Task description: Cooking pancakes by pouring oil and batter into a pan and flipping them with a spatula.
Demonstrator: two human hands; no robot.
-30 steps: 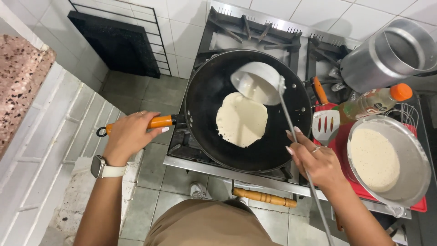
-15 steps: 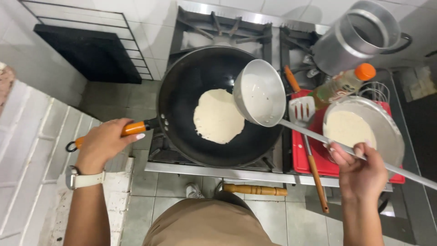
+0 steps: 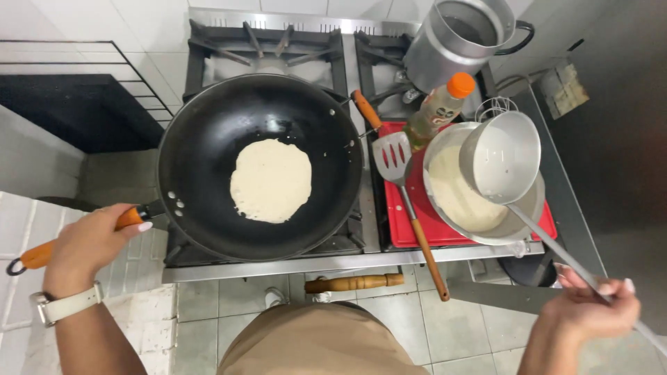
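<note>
Orange-handled wok, judged heavy, is gripped at its handle by the left hand; the light steel ladle is pinched by the right hand.

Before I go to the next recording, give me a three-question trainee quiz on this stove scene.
1. True or false: the left hand grips the pan handle.
2. What does the ladle in the right hand hang over? A) the black pan B) the batter bowl C) the steel pot
3. What lies in the pan?

Key: 1 true. 2 B. 3 One round pale pancake.
</note>
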